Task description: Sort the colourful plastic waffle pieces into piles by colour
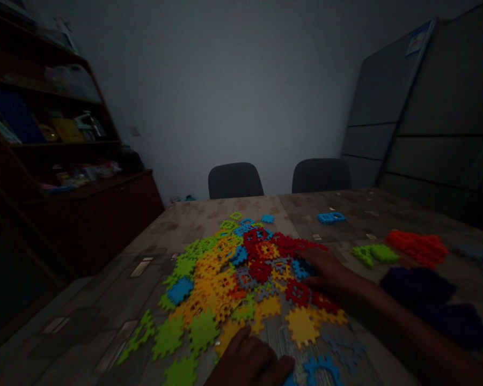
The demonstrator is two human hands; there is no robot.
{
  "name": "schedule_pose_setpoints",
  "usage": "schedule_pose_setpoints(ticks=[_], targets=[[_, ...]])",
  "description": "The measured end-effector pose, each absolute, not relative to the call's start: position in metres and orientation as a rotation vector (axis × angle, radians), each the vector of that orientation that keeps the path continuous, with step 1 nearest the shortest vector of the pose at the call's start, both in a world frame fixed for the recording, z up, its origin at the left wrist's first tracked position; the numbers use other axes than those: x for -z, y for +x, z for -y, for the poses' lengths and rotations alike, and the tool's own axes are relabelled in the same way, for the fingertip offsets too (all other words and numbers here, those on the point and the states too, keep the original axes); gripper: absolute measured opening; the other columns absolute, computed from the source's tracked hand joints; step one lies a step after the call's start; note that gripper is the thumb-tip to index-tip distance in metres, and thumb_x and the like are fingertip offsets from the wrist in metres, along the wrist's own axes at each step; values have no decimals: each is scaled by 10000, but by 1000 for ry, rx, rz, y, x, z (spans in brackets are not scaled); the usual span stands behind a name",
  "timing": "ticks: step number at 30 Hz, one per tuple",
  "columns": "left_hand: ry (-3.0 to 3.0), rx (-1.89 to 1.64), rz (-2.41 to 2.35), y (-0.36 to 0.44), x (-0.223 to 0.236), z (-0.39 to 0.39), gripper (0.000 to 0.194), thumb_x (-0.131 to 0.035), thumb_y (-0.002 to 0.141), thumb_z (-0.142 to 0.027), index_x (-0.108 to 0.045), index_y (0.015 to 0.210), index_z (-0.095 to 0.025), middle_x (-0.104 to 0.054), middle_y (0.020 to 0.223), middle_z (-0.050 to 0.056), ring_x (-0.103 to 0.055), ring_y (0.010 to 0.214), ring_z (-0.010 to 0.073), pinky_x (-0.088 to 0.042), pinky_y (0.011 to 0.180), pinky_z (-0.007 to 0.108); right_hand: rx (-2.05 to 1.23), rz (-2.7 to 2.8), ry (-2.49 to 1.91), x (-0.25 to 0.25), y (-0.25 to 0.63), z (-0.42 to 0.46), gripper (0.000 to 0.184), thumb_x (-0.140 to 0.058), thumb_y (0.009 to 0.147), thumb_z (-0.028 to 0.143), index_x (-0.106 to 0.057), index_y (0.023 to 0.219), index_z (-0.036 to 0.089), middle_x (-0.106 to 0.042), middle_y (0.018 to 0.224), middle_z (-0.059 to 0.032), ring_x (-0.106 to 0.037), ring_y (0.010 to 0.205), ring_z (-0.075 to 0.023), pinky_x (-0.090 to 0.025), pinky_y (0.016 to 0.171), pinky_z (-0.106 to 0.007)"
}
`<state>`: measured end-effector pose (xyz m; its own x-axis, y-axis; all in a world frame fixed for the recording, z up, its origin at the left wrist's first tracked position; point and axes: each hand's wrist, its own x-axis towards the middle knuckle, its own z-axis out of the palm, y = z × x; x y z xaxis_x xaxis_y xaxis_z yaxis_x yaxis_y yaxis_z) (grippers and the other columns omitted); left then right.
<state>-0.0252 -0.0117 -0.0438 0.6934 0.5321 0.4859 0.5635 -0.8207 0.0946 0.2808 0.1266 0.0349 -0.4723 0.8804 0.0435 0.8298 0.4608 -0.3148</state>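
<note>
At your 12 o'clock on the table (pixel 306 214) | heap of interlocking gear-edged plastic tiles (pixel 225 284), red, yellow, green, blue | your right hand (pixel 326 271) lies open, flat on the heap | your left hand (pixel 245 364) curled at its near edge, grip unclear

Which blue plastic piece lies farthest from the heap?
The blue toothed plastic piece right of the multicoloured heap, lying alone; other blue pieces lie in or beside it.
</note>
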Motion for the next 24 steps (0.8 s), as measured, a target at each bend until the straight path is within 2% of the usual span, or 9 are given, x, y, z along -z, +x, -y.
schedule_pose_setpoints(ticks=[2,5,7,11,14,17,20,22,24], targets=[[-2889,784,854,-28,37,11,455,-709,1011,-468,-552,1388,-268,-740,953,19,-698,846,205,-473,1136,490,-369,2511,-1499,-36,282,-128,706,-745,791,306,-597,1476,227,-631,1488,-160,-564,1368,-379,-427,1125,-563],[-3106,694,1017,-37,10,12,556,-760,969,-480,-510,1433,-303,-755,1064,25,-726,953,222,-471,1139,493,-345,2507,-1508,-45,280,-127,730,-736,781,293,-578,1487,194,-592,1522,-187,-542,1381,-403,-405,1135,-591],[-3101,883,1007,-45,-15,13,622,-722,970,-533,-472,1490,-300,-757,1174,55,-726,1051,253,-512,1100,479,-325,2502,-1509,-55,277,-122,770,-728,787,303,-538,1520,165,-529,1573,-216,-499,1416,-428,-368,1154,-622],[-2779,1217,1457,-57,-63,10,322,-575,1037,-288,-631,1351,-331,-757,1264,33,-724,1127,225,-595,956,371,-297,2523,-1387,-75,263,-95,779,-726,839,360,-487,1558,176,-491,1605,-209,-458,1451,-425,-350,1173,-639],[-2705,1335,1588,-59,-80,5,271,-554,991,-217,-732,1189,-267,-804,1088,34,-765,971,205,-614,839,325,-318,2589,-1243,-84,247,-63,809,-755,855,365,-445,1592,237,-522,1586,-173,-455,1456,-413,-357,1176,-649],[-2688,1332,1594,-57,-81,1,273,-553,974,-217,-759,1151,-238,-811,1063,53,-769,953,216,-606,838,335,-315,2698,-1184,-86,229,-31,914,-834,802,349,-411,1608,262,-519,1588,-177,-471,1440,-433,-406,1139,-644],[-2726,1277,1541,-55,-77,1,277,-552,973,-213,-760,1156,-221,-813,1058,63,-767,956,220,-592,850,335,-190,2810,-971,-76,208,-8,918,-883,740,390,-474,1541,209,-675,1396,-190,-664,1198,-388,-539,974,-526],[-2738,1253,1521,-54,-75,1,273,-549,973,-211,-758,1149,-208,-812,1045,66,-763,951,220,-585,853,336,-1,2822,-798,-62,194,0,722,-847,778,386,-567,1416,198,-784,1081,-109,-732,890,-294,-553,787,-417],[-2744,1233,1512,-54,-73,1,268,-547,974,-209,-755,1143,-197,-810,1041,70,-759,951,223,-582,855,341,218,2752,-692,-44,183,3,479,-784,835,309,-621,1275,212,-746,793,-9,-672,648,-220,-475,646,-357]])
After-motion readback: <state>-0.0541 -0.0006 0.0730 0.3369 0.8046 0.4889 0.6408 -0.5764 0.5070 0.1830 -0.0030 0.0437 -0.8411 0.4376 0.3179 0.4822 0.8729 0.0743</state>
